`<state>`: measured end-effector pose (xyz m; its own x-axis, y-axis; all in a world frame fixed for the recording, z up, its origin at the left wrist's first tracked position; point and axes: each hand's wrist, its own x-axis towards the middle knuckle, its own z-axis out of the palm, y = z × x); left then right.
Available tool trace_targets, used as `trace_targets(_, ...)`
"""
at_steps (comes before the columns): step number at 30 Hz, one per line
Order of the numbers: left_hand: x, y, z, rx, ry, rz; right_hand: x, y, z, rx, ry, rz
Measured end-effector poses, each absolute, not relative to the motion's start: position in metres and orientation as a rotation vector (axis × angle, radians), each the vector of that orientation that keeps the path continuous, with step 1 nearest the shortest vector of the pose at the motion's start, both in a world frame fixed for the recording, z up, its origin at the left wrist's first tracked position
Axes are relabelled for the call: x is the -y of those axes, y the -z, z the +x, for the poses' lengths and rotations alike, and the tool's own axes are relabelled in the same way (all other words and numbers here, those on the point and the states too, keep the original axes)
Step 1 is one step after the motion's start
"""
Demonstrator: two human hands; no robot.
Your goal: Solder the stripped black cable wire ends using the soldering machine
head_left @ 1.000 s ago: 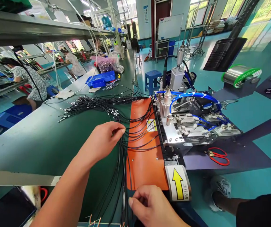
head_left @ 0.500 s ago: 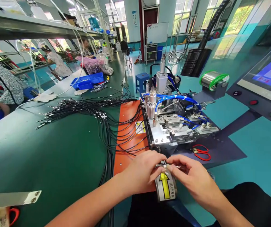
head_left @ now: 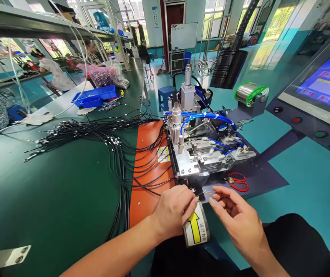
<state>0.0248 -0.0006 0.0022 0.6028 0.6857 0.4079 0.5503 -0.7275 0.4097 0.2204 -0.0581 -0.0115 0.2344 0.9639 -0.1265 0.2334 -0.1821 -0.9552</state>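
Note:
My left hand (head_left: 174, 209) is closed on a black cable, pinched between thumb and fingers. Thin coloured wires (head_left: 207, 192) fan out from the cable's end, pointing right towards my other hand. Just right of them, my right hand (head_left: 238, 221) has its thumb and index finger apart, with nothing visible between them. Below the left hand is a metal cylinder (head_left: 196, 229) with a white label, a yellow arrow and printed characters. Beyond both hands stands a bench machine (head_left: 201, 154) with metal blocks and blue air tubes.
Black cables (head_left: 75, 132) lie bundled across the green table (head_left: 67, 200) and an orange plate (head_left: 146, 161). Red-handled cutters (head_left: 239, 184) lie right of the machine. A solder wire spool (head_left: 248, 92), control screen (head_left: 326, 82) and blue tray (head_left: 95, 96) are farther off. Other people sit at left.
My right hand has come off the cable end and moved right, its fingers parting. Coloured wires now show at the end, where a pale piece was between both hands. The view has shifted right.

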Motion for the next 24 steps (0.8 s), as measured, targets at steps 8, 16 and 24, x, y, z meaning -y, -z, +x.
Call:
trace_targets(8, 0.000, -0.003, 0.026, -1.034, -0.797, 2.587, 0.057, 0.003, 0.213, 1.236, -0.841, -1.643)
trace_targets(16, 0.000, -0.005, 0.026, -0.956, -0.758, 2.621, 0.027, -0.015, 0.224, 0.991, -1.655, -1.320)
trace_targets(24, 0.000, 0.000, 0.025, -0.960, -0.758, 2.630, 0.016, -0.030, 0.234, 1.426, -1.477, -1.454)
